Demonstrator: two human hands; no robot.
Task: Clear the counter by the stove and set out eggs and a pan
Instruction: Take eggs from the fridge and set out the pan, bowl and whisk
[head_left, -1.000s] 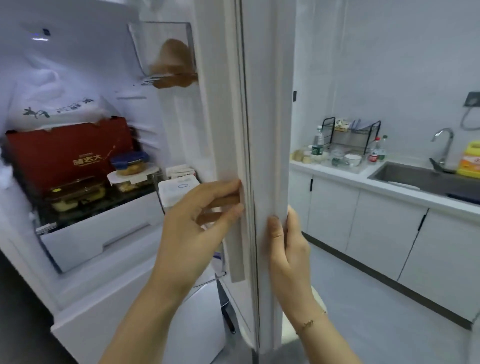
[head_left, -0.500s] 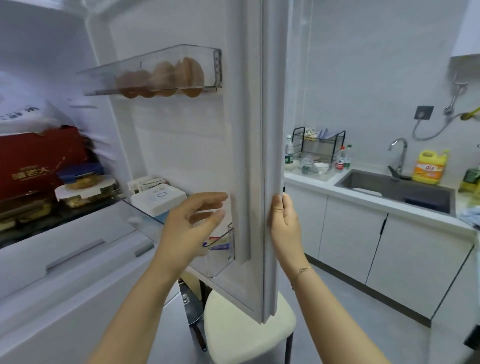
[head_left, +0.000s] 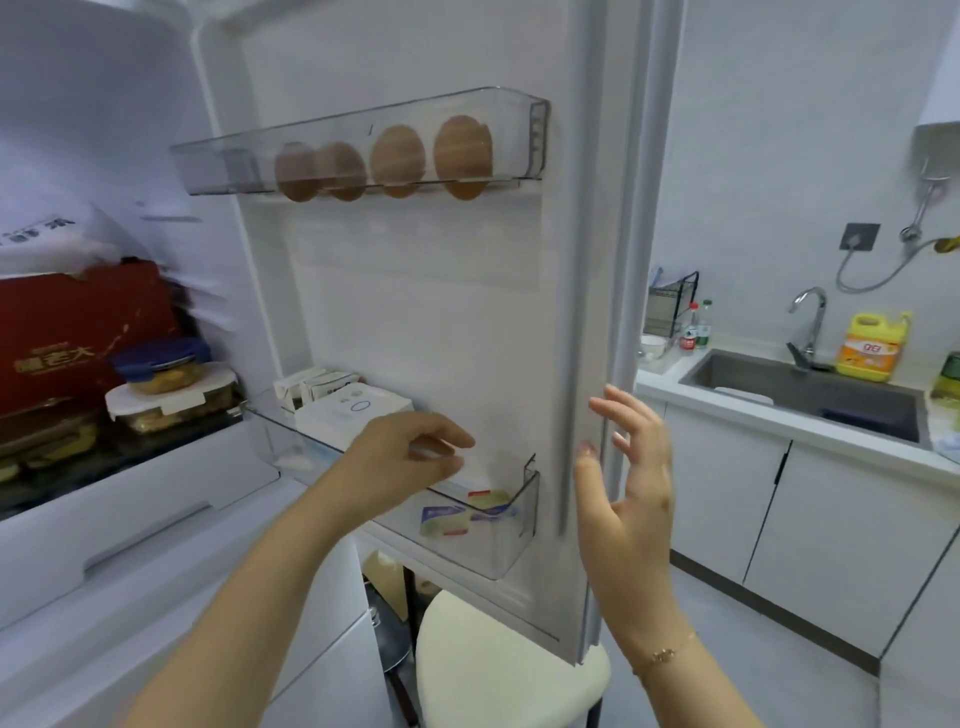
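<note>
Eggs (head_left: 400, 162), four brown ones, stand in a row in the clear upper door shelf (head_left: 218, 169) of the open fridge door (head_left: 441, 322), toward the shelf's right end; my left hand (head_left: 402, 465) hangs in front of the clear lower door bin (head_left: 511, 540), fingers loosely curled and holding nothing; my right hand (head_left: 626, 499) is spread wide beside the door's outer edge, fingers straight, and I cannot tell whether the fingertips touch the door; a thin bracelet (head_left: 665, 654) circles that wrist; small packets (head_left: 452, 517) lie in the bin's right end, and a white box (head_left: 356, 415) sits at its left end; inside the fridge a red box (head_left: 78, 332) stands on a shelf with lidded food containers (head_left: 166, 384) just beside it; past the door, on the counter (head_left: 660, 371), a sink (head_left: 800, 395) is sunk, with a tap (head_left: 808, 322) and a yellow detergent jug (head_left: 872, 345) at its back edge; a pale stool (head_left: 498, 670) stands below the door.
</note>
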